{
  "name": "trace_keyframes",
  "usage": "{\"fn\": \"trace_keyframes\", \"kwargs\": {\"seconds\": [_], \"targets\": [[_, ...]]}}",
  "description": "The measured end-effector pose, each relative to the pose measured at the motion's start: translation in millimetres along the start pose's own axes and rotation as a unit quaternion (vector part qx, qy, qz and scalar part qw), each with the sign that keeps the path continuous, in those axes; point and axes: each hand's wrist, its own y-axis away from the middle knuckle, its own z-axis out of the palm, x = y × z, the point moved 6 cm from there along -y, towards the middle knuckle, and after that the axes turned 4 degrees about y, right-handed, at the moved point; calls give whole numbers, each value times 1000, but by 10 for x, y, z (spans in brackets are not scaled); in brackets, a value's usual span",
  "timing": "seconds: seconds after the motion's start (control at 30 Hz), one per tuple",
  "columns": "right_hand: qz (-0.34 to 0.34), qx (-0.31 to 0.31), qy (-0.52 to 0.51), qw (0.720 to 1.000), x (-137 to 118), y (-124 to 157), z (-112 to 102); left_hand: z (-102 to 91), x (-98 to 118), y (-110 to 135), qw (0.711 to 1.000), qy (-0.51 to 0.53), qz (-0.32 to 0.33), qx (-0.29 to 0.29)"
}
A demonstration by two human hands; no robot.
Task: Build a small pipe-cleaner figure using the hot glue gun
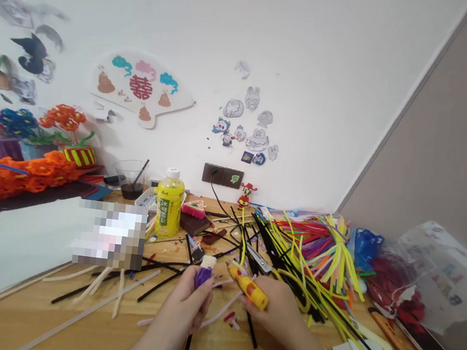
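My left hand (pixel 188 300) is closed around a small purple and cream craft piece (pixel 204 273), made of fuzzy pipe-cleaner material, with its cream end up. In my right hand (pixel 280 311) is a yellow hot glue gun (pixel 247 286), its narrow end pointing left toward the piece but apart from it. Scissors (pixel 259 259) lie just beyond the right hand. Black pipe cleaners (pixel 162 288) and lilac scraps (pixel 220 312) are scattered around and beneath both hands. My fingers hide part of the craft piece and of the glue gun.
A yellow drink bottle (pixel 169 204) and a plastic cup (pixel 131 179) stand at the back left. Bundled colourful pipe cleaners (pixel 327 246) lie at right. A red-hatted figure (pixel 246 196) is by the wall. Orange fuzzy flowers (pixel 42 174) and white paper (pixel 25 240) occupy the left.
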Motion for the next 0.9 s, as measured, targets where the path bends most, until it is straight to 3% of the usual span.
{"fn": "trace_keyframes", "kwargs": {"seconds": [0.1,0.2,0.37,0.57,0.73,0.9], "targets": [[32,-7,142,989,51,-42,90,8,7,0,1000,20,-1,2],[40,2,165,986,42,-66,185,13,-22,-15,1000,25,-2,-3],[26,-27,99,994,5,-71,218,-20,-83,-36,999,34,3,10],[3,-98,-54,994,114,13,-12,-37,-104,-72,1000,22,-11,6],[31,-125,-26,991,276,66,-89,-22,-89,-72,1000,1,-9,-11],[-24,-92,-67,993,171,20,-146,-6,-97,-28,1000,2,5,-5]]}}
